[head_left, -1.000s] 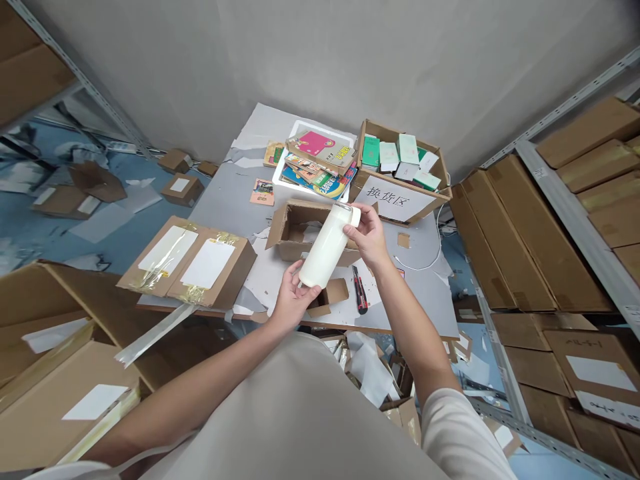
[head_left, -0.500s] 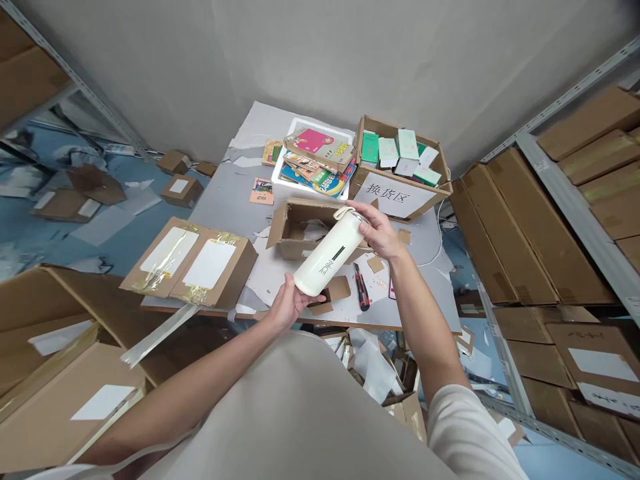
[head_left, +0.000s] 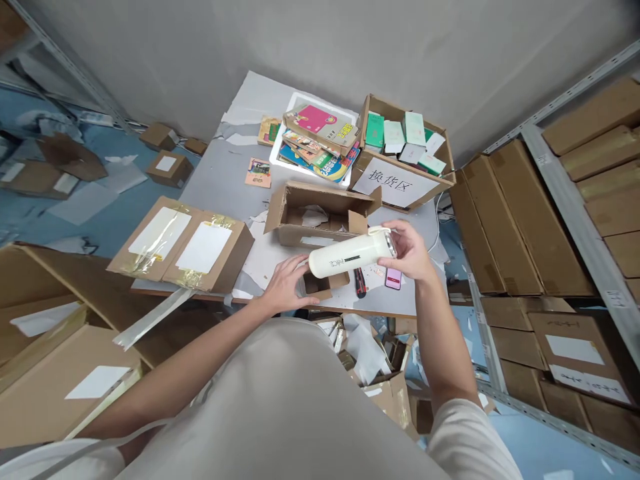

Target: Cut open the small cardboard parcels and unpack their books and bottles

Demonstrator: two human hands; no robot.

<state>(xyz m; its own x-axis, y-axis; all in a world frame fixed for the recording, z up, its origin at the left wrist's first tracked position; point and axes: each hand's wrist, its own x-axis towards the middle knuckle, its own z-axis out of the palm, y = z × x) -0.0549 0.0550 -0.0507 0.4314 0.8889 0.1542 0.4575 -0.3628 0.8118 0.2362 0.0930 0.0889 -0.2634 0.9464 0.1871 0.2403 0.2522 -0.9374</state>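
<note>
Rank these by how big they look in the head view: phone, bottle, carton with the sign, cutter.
1. Carton
2. Bottle
Unranked, both smaller: phone and cutter; they look alike, and the bottle partly hides the cutter.

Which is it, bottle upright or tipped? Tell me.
Tipped, nearly level: the white bottle lies sideways in the air, top in the right hand, base by the left hand.

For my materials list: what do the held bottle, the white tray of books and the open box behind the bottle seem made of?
Bottle: perhaps painted metal, smooth cream with a soft sheen and shiny silvery end; plastic is possible.
White tray: likely foam or plastic, matte, with a thick-looking rim.
Open box: cardboard, matte brown, with folded flaps.
</note>
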